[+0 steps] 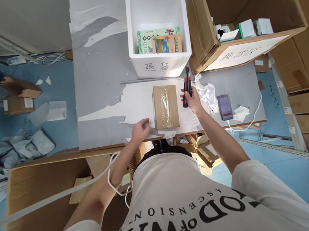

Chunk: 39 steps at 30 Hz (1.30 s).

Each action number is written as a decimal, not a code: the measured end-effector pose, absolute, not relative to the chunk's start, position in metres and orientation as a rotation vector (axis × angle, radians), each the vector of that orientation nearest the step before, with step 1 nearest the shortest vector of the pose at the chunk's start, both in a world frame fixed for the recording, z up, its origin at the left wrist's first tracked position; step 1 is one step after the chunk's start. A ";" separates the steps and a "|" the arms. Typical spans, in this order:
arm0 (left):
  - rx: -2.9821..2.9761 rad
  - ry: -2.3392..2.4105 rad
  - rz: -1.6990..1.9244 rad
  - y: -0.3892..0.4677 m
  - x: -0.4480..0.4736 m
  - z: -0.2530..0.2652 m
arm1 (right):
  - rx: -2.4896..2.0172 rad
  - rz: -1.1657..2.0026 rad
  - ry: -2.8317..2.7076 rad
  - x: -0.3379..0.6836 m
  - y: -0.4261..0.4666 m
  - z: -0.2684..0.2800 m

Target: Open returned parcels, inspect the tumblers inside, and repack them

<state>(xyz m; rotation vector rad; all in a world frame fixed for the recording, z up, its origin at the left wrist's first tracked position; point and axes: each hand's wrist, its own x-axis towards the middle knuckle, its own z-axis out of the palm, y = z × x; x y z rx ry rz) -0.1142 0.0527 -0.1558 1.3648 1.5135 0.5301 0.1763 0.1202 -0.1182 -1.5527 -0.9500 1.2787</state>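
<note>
Maybe a slip of the red and black cutter, held in the right hand, could nick the loose, empty left hand or poke too deep into the box. That box sits between the hands on the near side of the desk, brown and closed, with shiny tape down its top.

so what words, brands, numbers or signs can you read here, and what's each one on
"退货": white box
"换货区": open carton
"GOD OF WAR ASCENSION": shirt, upside down, end letters partly hidden
Books, phone: too blurred
Rack labels: too small
Parcel: none readable
</note>
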 end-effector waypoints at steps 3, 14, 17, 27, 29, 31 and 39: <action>1.491 1.597 0.602 0.108 -0.110 -0.146 | -1.560 1.232 -0.710 0.176 0.064 -0.117; 1.453 1.180 0.623 0.221 -0.067 -0.167 | -1.392 1.537 -0.137 0.124 -0.050 -0.140; 1.368 1.203 0.677 0.219 -0.067 -0.171 | -1.395 1.527 -0.185 0.125 -0.043 -0.141; 1.325 1.692 0.851 0.129 -0.107 -0.134 | -1.380 1.425 -0.423 0.188 0.057 -0.140; 1.269 1.780 0.864 0.100 -0.110 -0.132 | -1.387 1.476 -0.521 0.195 0.085 -0.139; 1.230 1.828 0.863 0.079 -0.113 -0.131 | -1.394 1.520 -0.599 0.195 0.109 -0.139; 1.502 2.040 0.437 0.071 -0.122 -0.116 | -1.563 1.348 -1.005 0.190 0.104 -0.131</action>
